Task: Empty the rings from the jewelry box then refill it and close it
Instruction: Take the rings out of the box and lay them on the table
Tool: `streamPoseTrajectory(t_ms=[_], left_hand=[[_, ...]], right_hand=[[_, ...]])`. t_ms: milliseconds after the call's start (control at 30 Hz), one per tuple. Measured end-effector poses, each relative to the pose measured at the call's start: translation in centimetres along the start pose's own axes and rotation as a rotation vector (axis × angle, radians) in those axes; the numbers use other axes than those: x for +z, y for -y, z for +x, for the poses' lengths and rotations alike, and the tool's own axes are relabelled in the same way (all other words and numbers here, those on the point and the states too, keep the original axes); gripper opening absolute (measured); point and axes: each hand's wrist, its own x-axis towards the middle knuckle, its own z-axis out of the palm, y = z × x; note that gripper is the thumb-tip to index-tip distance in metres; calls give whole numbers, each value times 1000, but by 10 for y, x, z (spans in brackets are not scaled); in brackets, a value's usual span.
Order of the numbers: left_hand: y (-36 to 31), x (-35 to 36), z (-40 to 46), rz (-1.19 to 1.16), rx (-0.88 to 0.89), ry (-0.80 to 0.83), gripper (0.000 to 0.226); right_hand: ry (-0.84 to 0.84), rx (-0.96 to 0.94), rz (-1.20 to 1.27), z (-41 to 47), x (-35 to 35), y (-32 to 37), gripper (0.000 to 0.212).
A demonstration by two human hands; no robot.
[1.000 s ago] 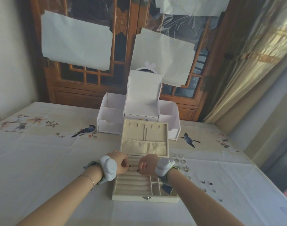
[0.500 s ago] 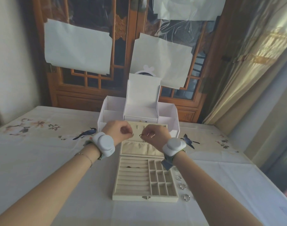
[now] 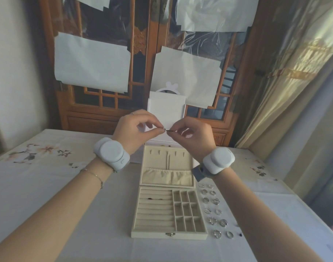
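Head view: broad surface (image 3: 48, 195) under a pale cloth printed with birds and blossoms, carved wooden doors behind, papered over with white sheets. White organiser (image 3: 166, 112) standing open at the far edge, partly hidden by the hands. Cream jewelry box (image 3: 169, 208) lying open at the middle of the surface, lid tilted back, ring rolls on its left half, small square compartments on its right, clasp at the near edge. Two small dark rings (image 3: 154, 199) left in an upper roll, too small to make out further. Silver rings (image 3: 215, 210) laid out in two columns on the cloth just beside the box's right side. Left hand (image 3: 135, 129) and right hand (image 3: 192, 135) raised together above the box, white bands at both wrists, thin bracelet on the left forearm. Each hand curled, thumb and forefinger pinching a small ring: left-hand ring (image 3: 162, 128), right-hand ring (image 3: 170, 131), nearly touching.
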Motion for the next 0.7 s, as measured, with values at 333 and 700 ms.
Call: streamPoseTrajectory(t_ms=[333, 700], left_hand=[[-5, -5, 3, -43, 35, -20, 6], [-9, -4, 5, -64, 30, 6, 7]], right_hand=[[-41, 3, 75, 0, -6, 7, 5], [-39, 1, 77, -1, -14, 6, 5]])
